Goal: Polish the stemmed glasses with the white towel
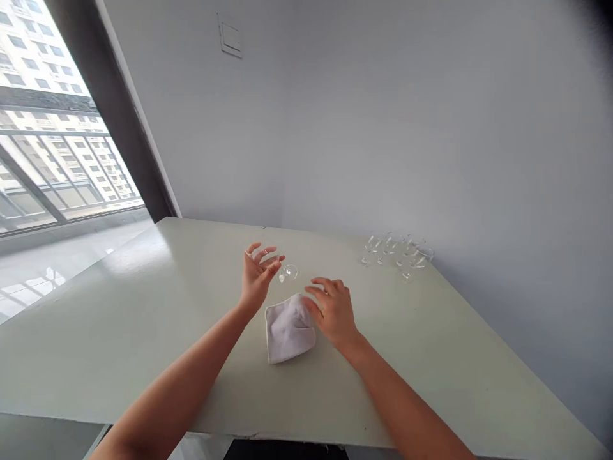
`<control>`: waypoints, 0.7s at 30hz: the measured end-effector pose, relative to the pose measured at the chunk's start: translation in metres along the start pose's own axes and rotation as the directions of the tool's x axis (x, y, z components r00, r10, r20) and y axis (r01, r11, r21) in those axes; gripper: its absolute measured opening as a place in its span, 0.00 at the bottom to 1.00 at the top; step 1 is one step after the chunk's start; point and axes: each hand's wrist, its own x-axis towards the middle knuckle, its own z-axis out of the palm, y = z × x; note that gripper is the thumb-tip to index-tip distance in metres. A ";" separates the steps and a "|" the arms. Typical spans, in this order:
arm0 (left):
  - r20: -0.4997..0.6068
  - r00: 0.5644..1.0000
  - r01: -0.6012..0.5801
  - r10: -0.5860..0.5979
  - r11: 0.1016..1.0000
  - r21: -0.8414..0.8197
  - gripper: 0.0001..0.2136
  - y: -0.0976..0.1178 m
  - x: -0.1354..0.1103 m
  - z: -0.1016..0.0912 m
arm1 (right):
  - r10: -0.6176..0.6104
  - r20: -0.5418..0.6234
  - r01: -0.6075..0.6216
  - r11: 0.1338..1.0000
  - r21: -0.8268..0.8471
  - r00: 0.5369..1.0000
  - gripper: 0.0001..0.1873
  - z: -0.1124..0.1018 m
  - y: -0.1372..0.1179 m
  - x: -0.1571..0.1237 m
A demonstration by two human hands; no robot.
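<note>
My left hand point(258, 271) holds a small clear stemmed glass point(288, 273) between thumb and fingers. Its round foot points to the right; the bowl is partly hidden by the fingers and hard to make out. To the right, my right hand point(332, 310) is open, fingers bent and apart with nothing visible in them. Its thumb is over the right edge of a folded pale cloth point(288, 332), and I cannot tell whether it touches. The cloth lies on the table between my forearms.
Several clear stemmed glasses point(389, 245) stand upright together at the back right of the pale glossy table point(191, 358), close to the grey wall point(431, 128). The table's front edge runs near my body. On the left is a large window point(57, 128) with a dark frame.
</note>
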 end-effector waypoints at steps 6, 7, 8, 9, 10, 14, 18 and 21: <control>0.230 0.973 -0.036 0.000 0.988 0.150 0.27 -0.003 -0.032 0.034 | -0.017 -0.023 0.019 0.996 0.088 1.000 0.06 0.008 -0.004 0.024; 0.237 0.972 -0.047 -0.004 0.977 0.209 0.28 -0.001 -0.034 0.038 | 0.003 -0.025 0.000 0.993 0.119 1.000 0.05 0.011 -0.002 0.025; 0.247 0.969 -0.053 -0.018 0.958 0.281 0.30 0.000 -0.035 0.040 | 0.030 -0.025 -0.026 0.989 0.148 0.999 0.06 0.014 0.002 0.025; 0.264 0.964 -0.058 -0.042 0.931 0.360 0.33 0.001 -0.035 0.040 | 0.061 -0.017 -0.058 0.982 0.178 0.998 0.07 0.015 0.008 0.024; 0.291 0.954 -0.068 -0.071 0.895 0.441 0.35 0.002 -0.035 0.039 | 0.107 -0.006 -0.104 0.972 0.209 0.994 0.07 0.015 0.015 0.023; 0.434 0.881 -0.198 -0.188 0.687 0.699 0.36 -0.005 -0.036 0.017 | 0.483 -0.034 -0.453 0.841 0.297 0.875 0.09 0.002 0.071 0.020; 0.430 0.867 -0.266 -0.250 0.497 0.826 0.30 -0.025 -0.045 -0.016 | 0.655 -0.121 -0.603 0.741 0.294 0.746 0.13 -0.023 0.141 0.016; 0.368 0.890 -0.239 -0.268 0.412 0.879 0.27 -0.041 -0.049 -0.031 | 0.724 -0.173 -0.669 0.686 0.286 0.668 0.13 -0.035 0.180 0.013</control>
